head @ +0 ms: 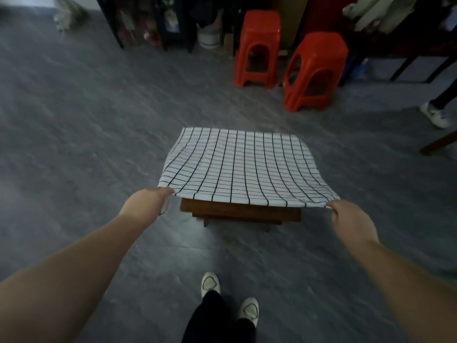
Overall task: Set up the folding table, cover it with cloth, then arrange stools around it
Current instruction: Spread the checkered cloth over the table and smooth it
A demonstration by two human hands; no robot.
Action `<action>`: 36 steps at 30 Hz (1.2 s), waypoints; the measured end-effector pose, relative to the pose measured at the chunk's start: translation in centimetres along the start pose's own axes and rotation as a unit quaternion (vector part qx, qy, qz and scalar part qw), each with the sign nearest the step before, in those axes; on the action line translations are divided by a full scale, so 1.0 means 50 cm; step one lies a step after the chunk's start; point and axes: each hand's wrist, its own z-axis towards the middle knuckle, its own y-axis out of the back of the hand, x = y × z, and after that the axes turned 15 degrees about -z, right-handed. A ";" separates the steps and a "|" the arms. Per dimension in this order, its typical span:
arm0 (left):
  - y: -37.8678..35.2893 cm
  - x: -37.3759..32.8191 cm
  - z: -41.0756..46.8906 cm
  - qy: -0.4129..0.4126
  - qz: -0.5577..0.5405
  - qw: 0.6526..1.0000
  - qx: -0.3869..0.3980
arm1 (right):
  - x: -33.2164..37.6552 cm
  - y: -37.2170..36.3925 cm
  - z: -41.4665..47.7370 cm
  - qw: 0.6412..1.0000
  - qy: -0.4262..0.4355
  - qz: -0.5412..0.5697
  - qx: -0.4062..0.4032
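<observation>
Flanking stools beyond cloth

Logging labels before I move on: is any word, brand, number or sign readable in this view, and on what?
None can be read.
Checked cloth, held at its near corners by the left hand and right hand: grid lines only, no text.
Two red stools: no markings visible.
Shelf items at the back: any labels are too blurred and dark to read.

Dim room, grey stone-look floor, dark shelving along far wall, white bucket
</observation>
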 end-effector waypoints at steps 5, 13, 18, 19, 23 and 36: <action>-0.157 0.042 -0.055 -0.020 -0.057 0.998 0.015 | -0.014 -0.133 -0.061 0.998 0.013 0.021 0.054; -0.407 0.125 -0.079 -0.033 -0.035 0.998 0.047 | -0.016 -0.373 -0.111 0.993 0.040 -0.040 0.106; -0.556 0.198 -0.085 0.007 -0.007 0.991 0.135 | -0.009 -0.522 -0.118 0.989 0.020 -0.055 0.135; -0.575 0.198 -0.088 0.021 -0.009 0.988 0.152 | -0.008 -0.549 -0.119 0.986 0.018 -0.056 0.153; -0.624 0.158 -0.096 0.066 0.039 0.969 0.233 | 0.003 -0.636 -0.124 0.959 0.005 -0.058 0.278; -0.577 0.013 0.047 0.011 -0.010 0.986 0.166 | 0.133 -0.559 -0.024 0.975 0.020 0.045 0.219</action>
